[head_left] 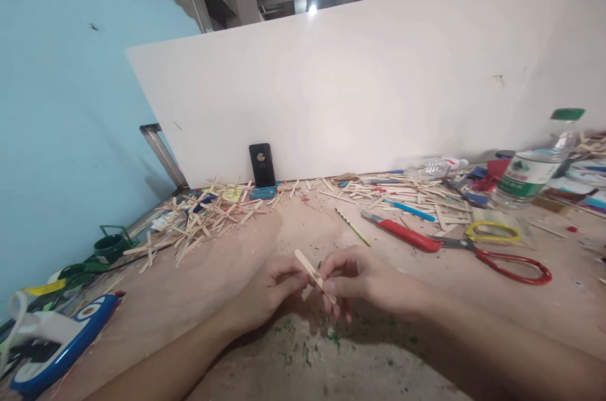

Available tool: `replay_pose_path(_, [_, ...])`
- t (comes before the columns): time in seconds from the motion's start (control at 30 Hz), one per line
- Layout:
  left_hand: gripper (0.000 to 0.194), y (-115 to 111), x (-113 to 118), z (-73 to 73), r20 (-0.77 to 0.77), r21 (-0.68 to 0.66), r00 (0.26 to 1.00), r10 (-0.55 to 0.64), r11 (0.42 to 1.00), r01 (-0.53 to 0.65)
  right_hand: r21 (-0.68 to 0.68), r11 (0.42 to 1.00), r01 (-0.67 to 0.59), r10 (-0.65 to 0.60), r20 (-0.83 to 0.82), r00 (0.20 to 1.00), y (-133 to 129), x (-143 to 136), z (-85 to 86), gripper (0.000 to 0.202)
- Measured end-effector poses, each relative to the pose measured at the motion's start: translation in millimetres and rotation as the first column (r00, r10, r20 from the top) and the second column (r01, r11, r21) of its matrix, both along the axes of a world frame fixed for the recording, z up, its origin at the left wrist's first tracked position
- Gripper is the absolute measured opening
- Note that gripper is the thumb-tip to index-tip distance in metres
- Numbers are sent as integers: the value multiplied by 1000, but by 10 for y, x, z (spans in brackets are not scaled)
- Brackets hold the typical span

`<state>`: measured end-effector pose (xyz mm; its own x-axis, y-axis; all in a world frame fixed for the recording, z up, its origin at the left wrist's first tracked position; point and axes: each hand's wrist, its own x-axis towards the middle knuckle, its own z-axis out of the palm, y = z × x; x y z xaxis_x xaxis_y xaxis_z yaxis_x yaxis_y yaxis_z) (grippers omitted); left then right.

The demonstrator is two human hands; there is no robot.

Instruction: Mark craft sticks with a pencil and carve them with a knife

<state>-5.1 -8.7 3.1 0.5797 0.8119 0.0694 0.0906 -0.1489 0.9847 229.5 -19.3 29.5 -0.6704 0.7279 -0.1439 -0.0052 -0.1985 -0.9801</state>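
Note:
Between my two hands, above the near middle of the table, is a pale wooden craft stick (307, 265), slanting from upper left to lower right. My right hand (348, 278) pinches its lower part between thumb and fingers. From the left, my left hand (279, 284) closes thumb and fingertips on a light wooden piece, which looks like part of a second stick crossing under the first. The fingers partly hide where the pieces meet. Beyond my hands lie a patterned pencil (353, 226) and a red-handled utility knife (404, 233).
Loose craft sticks (208, 221) pile at the back left, with more sticks (416, 192) at the back right. Scissors (492, 249) lie to the right, near a green-capped bottle (530, 173). A black phone (262, 164) leans on the white board (331, 98). A blue-and-white device (71, 344) sits left.

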Motion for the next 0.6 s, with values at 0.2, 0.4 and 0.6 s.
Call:
replay_pose_path(0.2, [55,14,14,-33,17,10,999,-46,999,46,-19,999,-31,30,-68,997,-11,-4,-40,43])
replay_pose_path(0.4, [65,25,22,-40,45,-35,999,3,999,-2,38,999,36,-31,-131,991,-112,110,218,41])
replay_pose_path(0.6, [60,68,-14,4,59,-139,990,128,983,-118,179,916,359,-348,-92,933,68,333,453,31])
